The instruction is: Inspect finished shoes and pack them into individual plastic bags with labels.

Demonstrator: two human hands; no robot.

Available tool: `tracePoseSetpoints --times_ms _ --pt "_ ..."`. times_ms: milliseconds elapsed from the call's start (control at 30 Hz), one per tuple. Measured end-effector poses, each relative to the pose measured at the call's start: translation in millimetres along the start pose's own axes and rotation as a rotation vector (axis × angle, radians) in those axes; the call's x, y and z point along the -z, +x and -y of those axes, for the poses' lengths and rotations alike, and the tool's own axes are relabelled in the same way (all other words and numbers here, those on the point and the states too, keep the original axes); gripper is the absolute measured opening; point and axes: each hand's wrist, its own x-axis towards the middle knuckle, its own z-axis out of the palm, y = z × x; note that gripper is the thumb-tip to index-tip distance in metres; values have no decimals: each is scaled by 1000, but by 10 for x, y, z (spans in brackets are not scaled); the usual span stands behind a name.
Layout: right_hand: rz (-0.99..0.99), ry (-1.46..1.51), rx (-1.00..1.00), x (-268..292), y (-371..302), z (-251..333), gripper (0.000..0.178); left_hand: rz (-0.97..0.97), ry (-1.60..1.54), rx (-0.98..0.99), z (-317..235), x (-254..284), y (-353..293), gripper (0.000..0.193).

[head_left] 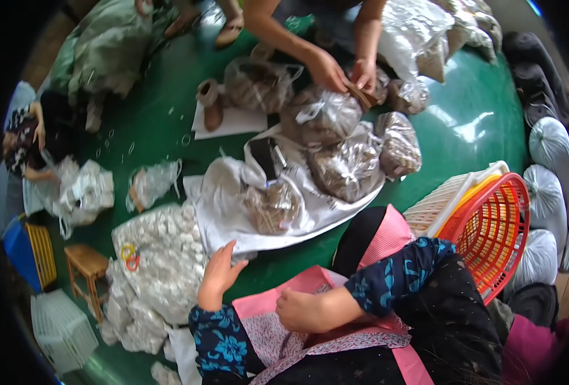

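Observation:
My left hand (220, 273) is open, thumb and fingers apart, by the near edge of a white woven sack (217, 199) spread on the floor. It holds nothing that I can see. In my lap, over a pink apron (316, 282), my right hand (300, 310) is closed; its curled fingers hide whatever might be in them. On the sack lie clear plastic bags of brown pieces: a near bag (273, 206), a knotted bag (347, 170) and a bag farther back (323, 115). Opposite me, a co-worker's hands (345, 74) hold a thin brown piece over the bags.
A large bag of whitish pieces (162, 256), with coloured rings on it, lies at my left near a wooden stool (85, 266). Red, yellow and white plastic baskets (480, 224) lean at my right. Another person (31, 138) sits far left beside white bags.

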Motion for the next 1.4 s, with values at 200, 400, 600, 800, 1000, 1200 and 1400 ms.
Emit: tracePoseSetpoints --times_ms 200,400,600,800,1000,1200,1400 --pt "-1340 212 -662 1343 -914 -2383 17 -6 -31 27 111 -50 -98 67" --pt "-1253 39 -1026 791 -2047 -3427 10 -22 15 -38 -59 44 -16 67" --pt "-1204 -23 -1157 374 -1954 -3653 15 2 12 -20 -335 169 51 68" --pt "-1207 125 -1249 283 -1990 -3804 19 -6 5 -20 -252 141 -24 68" --pt "-990 -61 -1385 295 -1952 -3816 14 -58 23 -31 -259 178 -83 65" --pt "-904 -80 -1363 272 -1862 -3800 17 -91 81 -99 -216 142 -130 64" --pt "-1031 -106 -1341 283 -1824 -3818 12 -53 55 -56 -296 179 -149 66"
